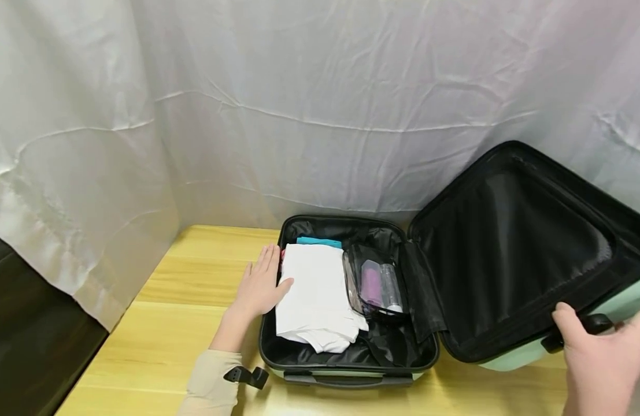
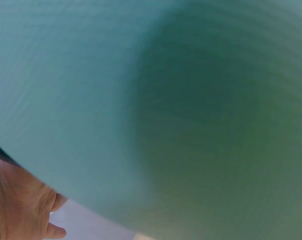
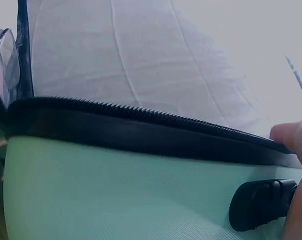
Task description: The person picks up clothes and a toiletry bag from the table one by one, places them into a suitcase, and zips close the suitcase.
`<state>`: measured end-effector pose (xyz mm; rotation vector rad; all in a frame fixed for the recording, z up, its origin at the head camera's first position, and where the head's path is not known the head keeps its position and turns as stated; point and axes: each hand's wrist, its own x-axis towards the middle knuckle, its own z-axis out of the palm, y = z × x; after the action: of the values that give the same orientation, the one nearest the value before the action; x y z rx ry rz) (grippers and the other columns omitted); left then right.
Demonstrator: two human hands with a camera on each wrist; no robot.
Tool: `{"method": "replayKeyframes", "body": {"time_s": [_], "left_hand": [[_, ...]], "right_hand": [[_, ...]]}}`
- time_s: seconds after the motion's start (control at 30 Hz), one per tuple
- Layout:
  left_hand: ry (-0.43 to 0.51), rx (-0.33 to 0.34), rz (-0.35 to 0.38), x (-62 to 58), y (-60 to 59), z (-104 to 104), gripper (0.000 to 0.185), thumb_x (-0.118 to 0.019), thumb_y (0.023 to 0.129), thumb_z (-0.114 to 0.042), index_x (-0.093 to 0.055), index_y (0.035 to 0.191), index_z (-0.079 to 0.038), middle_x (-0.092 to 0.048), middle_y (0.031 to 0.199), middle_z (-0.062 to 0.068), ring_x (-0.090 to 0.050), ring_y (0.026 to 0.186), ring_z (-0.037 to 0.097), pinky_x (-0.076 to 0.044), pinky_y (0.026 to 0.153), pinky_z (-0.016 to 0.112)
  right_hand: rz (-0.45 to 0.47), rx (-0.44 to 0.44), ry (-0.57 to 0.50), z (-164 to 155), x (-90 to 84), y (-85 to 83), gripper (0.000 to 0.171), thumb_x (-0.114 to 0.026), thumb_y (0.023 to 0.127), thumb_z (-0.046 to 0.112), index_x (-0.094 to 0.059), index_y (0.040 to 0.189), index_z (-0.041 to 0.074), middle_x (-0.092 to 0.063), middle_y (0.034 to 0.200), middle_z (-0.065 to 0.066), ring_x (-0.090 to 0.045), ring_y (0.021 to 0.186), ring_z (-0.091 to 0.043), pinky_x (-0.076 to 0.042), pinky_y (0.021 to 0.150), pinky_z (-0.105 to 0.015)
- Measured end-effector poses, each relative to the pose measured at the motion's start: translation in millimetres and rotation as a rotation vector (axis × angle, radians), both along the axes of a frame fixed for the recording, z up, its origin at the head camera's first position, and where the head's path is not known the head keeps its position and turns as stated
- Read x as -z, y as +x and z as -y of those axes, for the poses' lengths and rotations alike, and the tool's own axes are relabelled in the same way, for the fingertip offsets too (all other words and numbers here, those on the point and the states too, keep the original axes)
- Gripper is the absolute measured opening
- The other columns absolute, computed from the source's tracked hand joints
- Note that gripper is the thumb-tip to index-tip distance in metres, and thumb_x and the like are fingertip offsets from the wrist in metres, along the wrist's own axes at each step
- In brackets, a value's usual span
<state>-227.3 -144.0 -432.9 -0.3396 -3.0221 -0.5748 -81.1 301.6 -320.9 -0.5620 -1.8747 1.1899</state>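
White sheeting backs the wooden tabletop [image 1: 195,277], where my mint suitcase [image 1: 351,370] lies open; my left hand [image 1: 259,286] rests flat on its packed half's rim, steadying it, while my right hand [image 1: 603,355] grips the raised lid [image 1: 512,254] by its edge, propping it

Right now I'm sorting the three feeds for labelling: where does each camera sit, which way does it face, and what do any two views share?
Head: worn high, looking forward and down at the open suitcase on the table; both hands show, the left hand flat on the case's rim, the right hand on the lid.
Left wrist: pressed close to the blurred green shell; part of that hand shows.
Right wrist: low beside the lid's zip; a fingertip shows.
Shared: all three show the green shell.
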Motion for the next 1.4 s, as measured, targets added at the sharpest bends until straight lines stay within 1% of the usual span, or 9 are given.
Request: {"method": "replayKeyframes", "body": {"time_s": [0.13, 0.2, 0.3, 0.43, 0.53, 0.7, 0.87, 1.17, 1.4], "left_hand": [[0.002, -0.004, 0.001, -0.8, -1.2, 0.2, 0.083, -0.046, 0.098, -0.051, -0.009, 0.157, -0.005, -0.010, 0.165, 0.014, -0.007, 0.153, 0.030, -0.015, 0.119, 0.061], [0.003, 0.000, 0.001, -0.7, -1.3, 0.3, 0.083, -0.046, 0.098, -0.050, -0.010, 0.156, -0.004, -0.010, 0.164, 0.015, -0.007, 0.153, 0.031, -0.015, 0.119, 0.062], [0.003, -0.002, 0.006, -0.1, -1.2, 1.0, 0.083, -0.045, 0.098, -0.051, -0.009, 0.156, -0.005, -0.010, 0.164, 0.014, -0.007, 0.153, 0.030, -0.015, 0.119, 0.061], [0.014, -0.006, 0.006, 1.8, -0.9, 2.1, 0.082, -0.045, 0.098, -0.051, -0.010, 0.156, -0.005, -0.009, 0.165, 0.014, -0.006, 0.153, 0.030, -0.015, 0.119, 0.061], [0.019, -0.005, 0.001, 3.5, -1.0, 2.2, 0.082, -0.045, 0.098, -0.050, -0.010, 0.156, -0.004, -0.010, 0.164, 0.014, -0.007, 0.153, 0.031, -0.015, 0.119, 0.062], [0.013, -0.006, 0.001, 4.8, -1.2, 1.2, 0.083, -0.045, 0.098, -0.051, -0.010, 0.156, -0.004, -0.010, 0.164, 0.014, -0.007, 0.153, 0.031, -0.014, 0.119, 0.062], [0.022, -0.010, 0.001, 4.5, -1.3, 0.4, 0.083, -0.046, 0.098, -0.050, -0.010, 0.156, -0.005, -0.010, 0.164, 0.014, -0.007, 0.153, 0.030, -0.014, 0.119, 0.062], [0.015, -0.017, 0.002, 2.9, -3.0, -1.2, 0.084, -0.046, 0.097, -0.051, -0.009, 0.157, -0.005, -0.009, 0.165, 0.014, -0.007, 0.153, 0.030, -0.015, 0.119, 0.062], [0.018, -0.019, 0.006, 0.2, -3.1, -1.7, 0.084, -0.047, 0.097, -0.052, -0.010, 0.156, -0.004, -0.010, 0.164, 0.014, -0.007, 0.153, 0.030, -0.015, 0.119, 0.062]], "right_hand": [[0.041, -0.001, 0.177, 5.6, -6.1, 2.4, 0.098, -0.061, 0.081, 0.010, 0.000, 0.157, 0.027, 0.005, 0.165, 0.007, 0.009, 0.150, -0.008, -0.004, 0.120, -0.021], [0.016, -0.013, 0.260, 9.2, -6.1, 2.9, 0.099, -0.063, 0.080, 0.015, 0.000, 0.158, 0.022, 0.007, 0.165, 0.001, 0.011, 0.150, -0.015, -0.003, 0.121, -0.024], [-0.075, -0.044, 0.359, 16.3, -5.6, 1.2, 0.101, -0.064, 0.077, 0.023, -0.004, 0.158, 0.013, 0.005, 0.164, -0.008, 0.009, 0.151, -0.021, -0.002, 0.121, -0.026], [-0.236, -0.065, 0.471, 31.4, -6.4, -4.7, 0.105, -0.065, 0.074, 0.041, -0.015, 0.153, -0.005, -0.006, 0.161, -0.020, -0.002, 0.150, -0.029, -0.003, 0.121, -0.031], [-0.337, -0.069, 0.530, 45.3, -8.6, -9.0, 0.103, -0.063, 0.074, 0.048, -0.023, 0.150, -0.008, -0.013, 0.158, -0.026, -0.008, 0.149, -0.034, -0.004, 0.120, -0.035], [-0.480, -0.083, 0.594, 65.6, -9.3, -15.0, 0.088, -0.064, 0.075, 0.044, -0.036, 0.150, 0.007, -0.023, 0.153, -0.026, -0.016, 0.147, -0.039, -0.006, 0.118, -0.043], [-0.529, -0.118, 0.620, 79.4, -8.6, -16.9, 0.082, -0.064, 0.074, 0.039, -0.039, 0.150, 0.020, -0.026, 0.152, -0.025, -0.019, 0.146, -0.041, -0.007, 0.117, -0.046], [-0.613, -0.232, 0.656, 102.1, -8.5, -19.6, 0.076, -0.064, 0.076, 0.034, -0.042, 0.148, 0.019, -0.026, 0.153, -0.022, -0.021, 0.142, -0.046, -0.008, 0.116, -0.050], [-0.676, -0.273, 0.725, 117.5, 1.8, -25.5, 0.069, -0.062, 0.082, 0.039, -0.048, 0.143, 0.011, -0.034, 0.151, -0.018, -0.027, 0.139, -0.044, -0.015, 0.113, -0.052]]}}
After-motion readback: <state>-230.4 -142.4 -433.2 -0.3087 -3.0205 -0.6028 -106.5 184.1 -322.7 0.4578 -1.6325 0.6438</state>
